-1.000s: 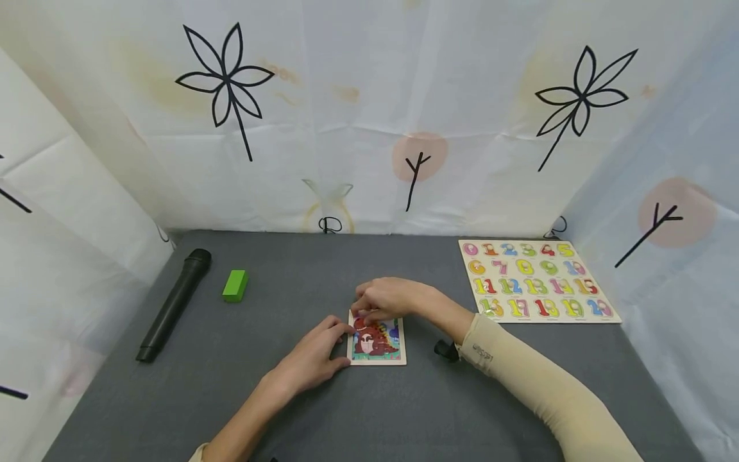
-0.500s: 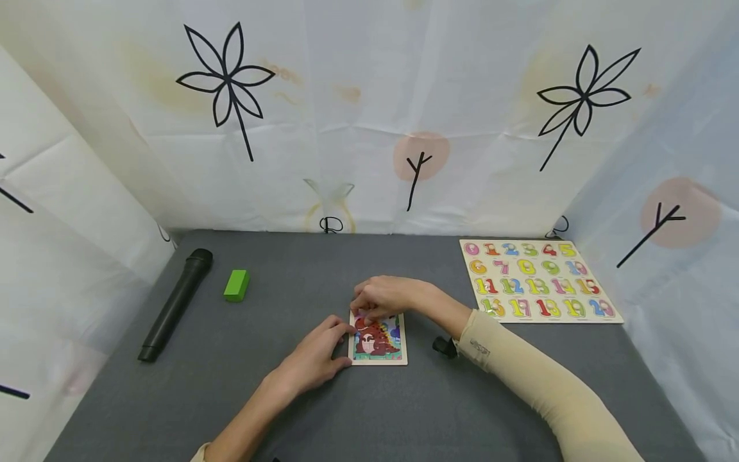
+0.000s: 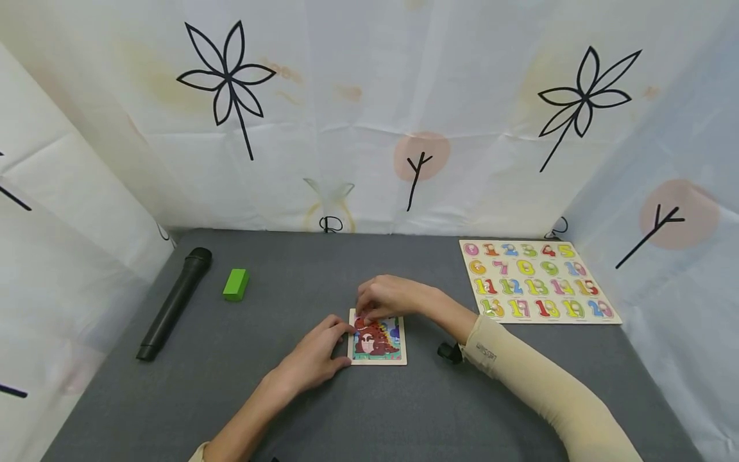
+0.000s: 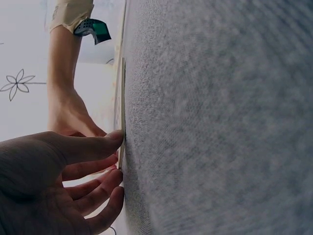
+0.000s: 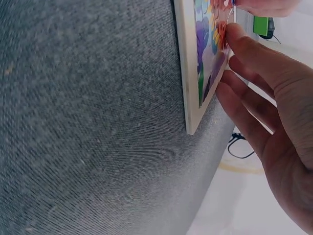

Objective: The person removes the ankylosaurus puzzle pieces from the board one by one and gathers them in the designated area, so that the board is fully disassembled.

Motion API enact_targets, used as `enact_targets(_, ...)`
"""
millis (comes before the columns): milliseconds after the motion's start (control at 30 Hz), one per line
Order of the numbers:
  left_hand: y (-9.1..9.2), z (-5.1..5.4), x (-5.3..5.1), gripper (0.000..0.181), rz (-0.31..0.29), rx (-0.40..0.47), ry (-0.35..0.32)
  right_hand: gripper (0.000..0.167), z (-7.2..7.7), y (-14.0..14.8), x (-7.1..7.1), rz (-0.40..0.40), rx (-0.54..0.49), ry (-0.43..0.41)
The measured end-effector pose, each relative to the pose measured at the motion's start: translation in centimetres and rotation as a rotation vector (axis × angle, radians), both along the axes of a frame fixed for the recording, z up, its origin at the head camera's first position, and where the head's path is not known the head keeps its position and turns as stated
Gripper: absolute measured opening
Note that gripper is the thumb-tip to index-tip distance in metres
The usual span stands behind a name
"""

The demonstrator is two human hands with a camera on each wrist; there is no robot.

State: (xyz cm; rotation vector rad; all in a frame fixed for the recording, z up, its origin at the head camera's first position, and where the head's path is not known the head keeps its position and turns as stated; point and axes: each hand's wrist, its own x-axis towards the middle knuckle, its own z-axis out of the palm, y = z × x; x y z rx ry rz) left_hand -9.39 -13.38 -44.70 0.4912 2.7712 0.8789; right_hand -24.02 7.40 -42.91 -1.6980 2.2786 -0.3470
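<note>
A small wooden picture puzzle (image 3: pixel 378 346) with a red dinosaur lies flat on the grey table. My left hand (image 3: pixel 314 356) rests at its left side. In the left wrist view its extended thumb (image 4: pixel 98 146) touches the thin board edge (image 4: pixel 122 98), while the other fingers lie loosely bent beyond. From the far side my right hand (image 3: pixel 392 296) reaches over the upper left part. The right wrist view has that thumb (image 5: pixel 247 46) on the picture and bent fingers at the pale frame (image 5: pixel 190 93). Whether a loose piece is between them is hidden.
A black microphone (image 3: pixel 175 305) and a green block (image 3: pixel 235 285) lie to the left. At the back right is a wooden number board (image 3: pixel 539 282). A black device (image 3: pixel 449 352) sits by the right wrist. White printed cloth (image 3: pixel 358 115) encloses the table.
The right fingers shift slightly at the puzzle's upper left, and more of the frame's upper left corner shows. The left hand and the puzzle stay in place.
</note>
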Motion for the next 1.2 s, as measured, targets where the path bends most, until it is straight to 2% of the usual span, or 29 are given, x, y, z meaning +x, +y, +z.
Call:
enact_targets(200, 0.0, -0.1, -0.1, 0.049, 0.0, 0.006, -0.001, 0.017, 0.6, -0.2, 0.6, 0.075, 0.061, 0.159)
enact_targets(533, -0.1, -0.3, -0.1, 0.047, -0.003, 0.008, 0.036, 0.016, 1.7, -0.6, 1.5, 0.086, 0.21, 0.342)
enact_targets(633, 0.0, -0.3, -0.2, 0.048, 0.003, 0.007, 0.024, 0.021, 1.9, -0.7, 1.3, 0.076, 0.238, 0.306)
enact_targets(667, -0.2, -1.0, -0.4, 0.048, 0.001, 0.014, 0.032, 0.022, 1.8, -0.8, 1.2, 0.074, 0.24, 0.284)
enact_targets(767, -0.2, -1.3, -0.5, 0.049, -0.002, 0.024, 0.022, 0.023, 1.8, -1.1, 0.6, 0.073, 0.244, 0.207)
enact_targets(867, -0.8, -3.2, -1.1, 0.05, -0.024, 0.041, 0.057, 0.022, 1.8, -1.6, 0.1, 0.074, 0.258, 0.152)
enact_targets(900, -0.6, -2.8, -1.0, 0.05, -0.027, 0.035, 0.051, 0.022, 1.8, -1.8, 0.0, 0.071, 0.265, 0.137)
enact_targets(1000, -0.7, -2.8, -0.9, 0.05, -0.029, 0.034, 0.054, 0.02, 1.8, -2.1, -0.2, 0.059, 0.275, 0.105)
enact_targets(1100, -0.2, -0.9, -0.3, 0.049, -0.018, 0.023, 0.023, 0.016, 1.9, -2.4, -0.3, 0.042, 0.284, 0.076)
enact_targets(1133, -0.2, -0.7, -0.3, 0.048, -0.018, 0.024, 0.021, 0.014, 2.0, -2.5, -0.3, 0.035, 0.287, 0.066)
enact_targets(1200, -0.6, -1.7, -0.6, 0.047, -0.048, 0.018, 0.073, 0.011, 2.0, -2.8, -0.4, 0.021, 0.291, 0.045)
